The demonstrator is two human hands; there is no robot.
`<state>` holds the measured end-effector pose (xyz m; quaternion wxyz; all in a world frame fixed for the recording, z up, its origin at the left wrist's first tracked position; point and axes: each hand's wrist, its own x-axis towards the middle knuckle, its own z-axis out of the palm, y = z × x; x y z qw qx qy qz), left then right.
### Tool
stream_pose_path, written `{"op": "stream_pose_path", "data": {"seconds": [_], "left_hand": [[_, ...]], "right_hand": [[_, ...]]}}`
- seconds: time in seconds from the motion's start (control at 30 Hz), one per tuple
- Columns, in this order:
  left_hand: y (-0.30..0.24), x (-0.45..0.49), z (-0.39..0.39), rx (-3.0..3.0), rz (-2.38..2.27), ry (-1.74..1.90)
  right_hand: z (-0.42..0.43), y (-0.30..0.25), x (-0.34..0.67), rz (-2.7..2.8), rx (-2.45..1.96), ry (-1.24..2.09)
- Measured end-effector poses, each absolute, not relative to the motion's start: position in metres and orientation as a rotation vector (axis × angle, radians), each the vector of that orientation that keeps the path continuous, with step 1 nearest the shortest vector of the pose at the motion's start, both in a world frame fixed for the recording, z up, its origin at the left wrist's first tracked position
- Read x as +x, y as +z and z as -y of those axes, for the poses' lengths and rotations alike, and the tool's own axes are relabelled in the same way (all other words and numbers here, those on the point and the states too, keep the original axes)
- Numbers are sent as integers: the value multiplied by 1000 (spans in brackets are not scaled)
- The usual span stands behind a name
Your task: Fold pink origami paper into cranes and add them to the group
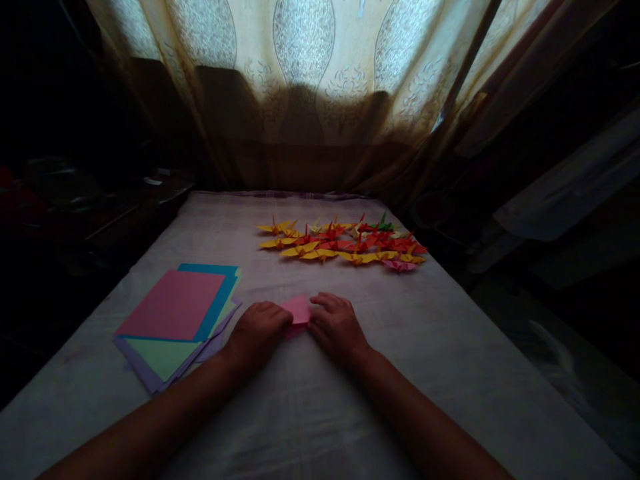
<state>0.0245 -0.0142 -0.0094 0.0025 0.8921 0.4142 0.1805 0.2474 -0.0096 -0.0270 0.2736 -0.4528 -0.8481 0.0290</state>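
Apparent folding: left hand's (259, 331) fingers clamp small pink paper (299, 309) at nine o'clock, right hand's (341, 328) part at three; creasing likely needs aligned edges.

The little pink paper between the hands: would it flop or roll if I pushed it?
The pink paper is probably very light, since it looks small and thin. It may feel stiffer than the flat pink sheet, because it seems folded. With its flat, straight-edged shape, it would likely slide rather than roll.
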Motion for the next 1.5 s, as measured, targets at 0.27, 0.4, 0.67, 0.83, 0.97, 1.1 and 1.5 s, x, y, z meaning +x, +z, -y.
{"op": "stream_pose_path", "data": {"seconds": [0.27, 0.4, 0.67, 0.83, 0.97, 1.1, 1.5], "left_hand": [[-11, 21, 10, 2733, -1239, 615], [-13, 21, 8, 2535, -1337, 640], [-15, 23, 3, 2458, -1396, 707], [-10, 25, 3, 2498, -1353, 603], [-11, 24, 3, 2503, -1344, 629], [-13, 24, 3, 2448, -1342, 596], [-10, 25, 0, 2365, -1361, 542]], "right_hand": [[5, -27, 245, 2257, -1215, 144], [6, -26, 245, 2195, -1296, 278], [8, -24, 238, 2127, -1374, 308], [9, -23, 236, 2113, -1419, 298], [8, -23, 235, 2109, -1434, 275], [8, -23, 234, 2098, -1430, 279], [7, -22, 237, 2187, -1367, 330]]}}
